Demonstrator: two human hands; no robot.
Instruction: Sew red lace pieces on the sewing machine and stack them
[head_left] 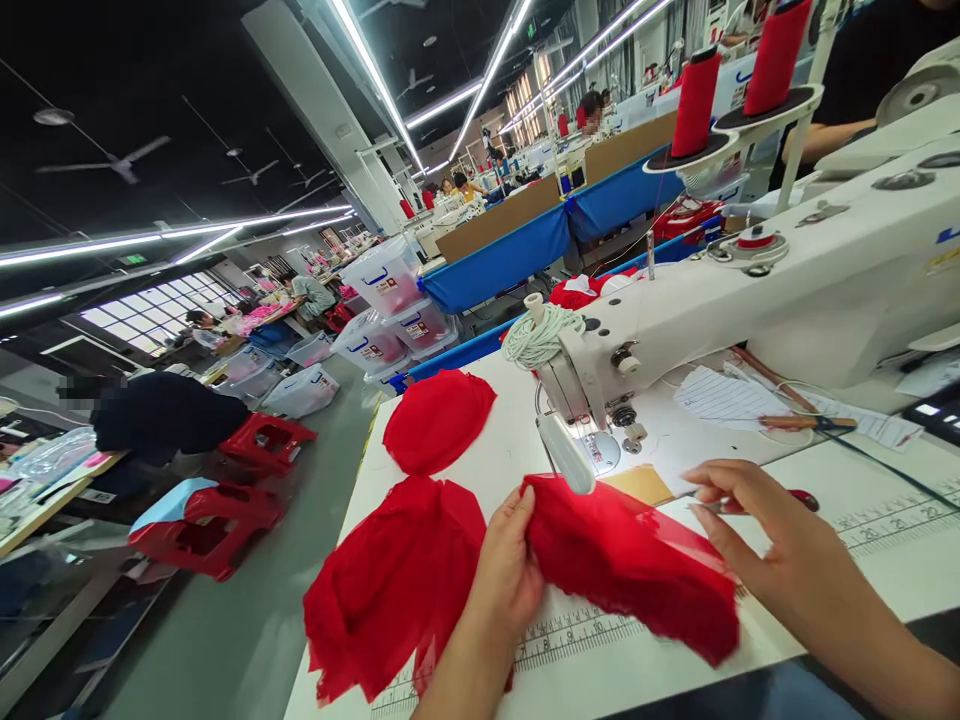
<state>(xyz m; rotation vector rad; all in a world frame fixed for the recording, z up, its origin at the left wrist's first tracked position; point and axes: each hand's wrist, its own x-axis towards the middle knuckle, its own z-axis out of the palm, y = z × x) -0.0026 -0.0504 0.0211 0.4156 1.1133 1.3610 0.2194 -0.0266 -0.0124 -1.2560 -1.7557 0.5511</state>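
Observation:
My left hand (506, 570) pinches the left edge of a piece of red sheer fabric (630, 560) that lies on the white sewing table (495, 450), just below the machine's needle area (592, 440). My right hand (757, 530) hovers over the fabric's right end, fingers curled around a small metal tool, apparently thread snips (712, 505). The white sewing machine (750, 290) stands behind the fabric.
Two more red fabric pieces lie at left: a pile (390, 590) and a round piece (437, 420). Red thread cones (694, 105) stand on the machine's stand. Papers and a pencil (806, 422) lie at right. Other workers, red stools (266, 440) and plastic bins (382, 280) fill the aisle at left.

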